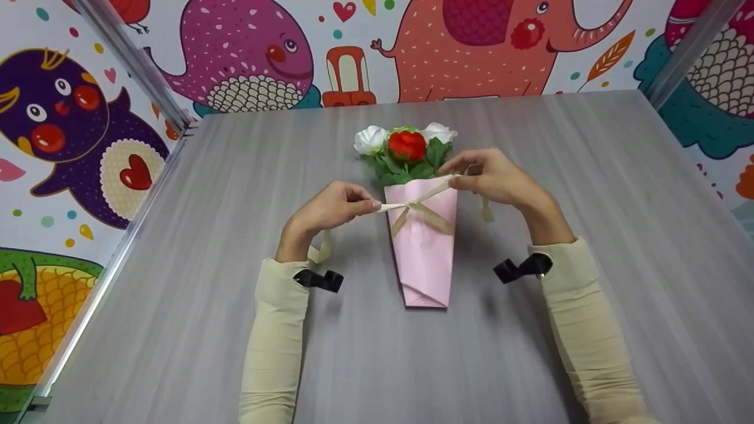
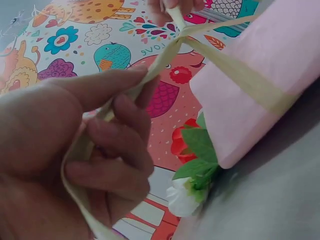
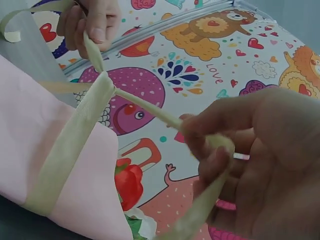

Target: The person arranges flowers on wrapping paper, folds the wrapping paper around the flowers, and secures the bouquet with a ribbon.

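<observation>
A bouquet in pink wrapping paper lies on the table, with a red flower between two white flowers and green leaves at its far end. A cream ribbon goes round the paper and crosses in front. My left hand pinches one ribbon end, left of the bouquet, between thumb and forefinger. On the other side my right hand pinches the second end near the leaves. Both wrist views show the ribbon stretched between the hands from the crossing, raised off the paper. Its loose tails hang below each hand.
The bouquet lies on a grey wood-grain table. Upright panels printed with cartoon animals stand along the back and sides, with metal rails at the corners. A black wrist mount sits on each sleeve.
</observation>
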`<state>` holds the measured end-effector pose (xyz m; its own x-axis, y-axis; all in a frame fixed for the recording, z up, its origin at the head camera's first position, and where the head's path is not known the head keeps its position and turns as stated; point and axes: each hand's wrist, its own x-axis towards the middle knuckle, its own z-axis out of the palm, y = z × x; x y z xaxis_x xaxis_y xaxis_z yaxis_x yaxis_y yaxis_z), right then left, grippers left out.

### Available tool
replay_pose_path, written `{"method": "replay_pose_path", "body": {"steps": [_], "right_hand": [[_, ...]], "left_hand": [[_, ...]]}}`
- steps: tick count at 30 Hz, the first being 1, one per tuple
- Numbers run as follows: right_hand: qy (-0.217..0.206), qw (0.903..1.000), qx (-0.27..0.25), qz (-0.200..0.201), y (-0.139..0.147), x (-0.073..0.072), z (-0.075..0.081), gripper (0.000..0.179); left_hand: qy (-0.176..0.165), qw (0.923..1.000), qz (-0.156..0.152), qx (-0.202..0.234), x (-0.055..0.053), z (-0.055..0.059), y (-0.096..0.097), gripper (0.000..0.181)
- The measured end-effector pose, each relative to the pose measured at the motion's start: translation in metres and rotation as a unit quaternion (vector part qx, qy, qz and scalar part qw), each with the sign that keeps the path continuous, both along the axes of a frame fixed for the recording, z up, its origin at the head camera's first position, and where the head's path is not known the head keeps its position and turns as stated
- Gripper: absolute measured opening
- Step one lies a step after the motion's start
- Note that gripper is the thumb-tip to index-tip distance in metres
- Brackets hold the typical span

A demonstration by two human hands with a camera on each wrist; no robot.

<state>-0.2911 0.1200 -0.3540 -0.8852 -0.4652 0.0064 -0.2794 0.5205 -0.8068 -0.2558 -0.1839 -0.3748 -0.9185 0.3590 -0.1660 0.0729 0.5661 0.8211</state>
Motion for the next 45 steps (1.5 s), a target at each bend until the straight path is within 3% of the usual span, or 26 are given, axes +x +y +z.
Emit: {"method": "replay_pose_path", "body": {"steps": [6,10,16,20,26,34,38,45], "right_hand": [[-0.062,0.9967,0.040,-0.034,0.016,-0.007,-0.001,0.019],[-0.109,0.9909,0.067,-0.041,0.036,-0.019,-0.010,0.016],[-0.165,0.9808,0.092,-0.047,0.063,-0.036,-0.036,0.008],[-0.187,0.9765,0.093,-0.053,0.075,-0.043,-0.049,0.010],[-0.202,0.9741,0.070,-0.073,0.080,-0.044,-0.055,0.014],[-0.232,0.9658,0.046,-0.106,0.082,-0.042,-0.057,0.013],[-0.243,0.9645,0.044,-0.093,0.085,-0.043,-0.060,0.016],[-0.221,0.9713,0.070,-0.053,0.091,-0.045,-0.062,0.012]], "left_hand": [[-0.007,0.9985,0.023,-0.050,-0.001,-0.003,-0.013,0.024],[-0.022,0.9926,0.057,-0.105,-0.001,-0.003,-0.026,0.024],[-0.050,0.9686,0.130,-0.206,-0.002,-0.012,-0.048,0.027],[-0.080,0.9543,0.169,-0.233,-0.003,-0.022,-0.065,0.036],[-0.120,0.9471,0.177,-0.240,-0.004,-0.028,-0.079,0.051],[-0.147,0.9412,0.184,-0.242,-0.003,-0.028,-0.087,0.056],[-0.157,0.9393,0.186,-0.242,-0.004,-0.029,-0.088,0.058],[-0.149,0.9425,0.174,-0.243,-0.006,-0.031,-0.086,0.050]]}}
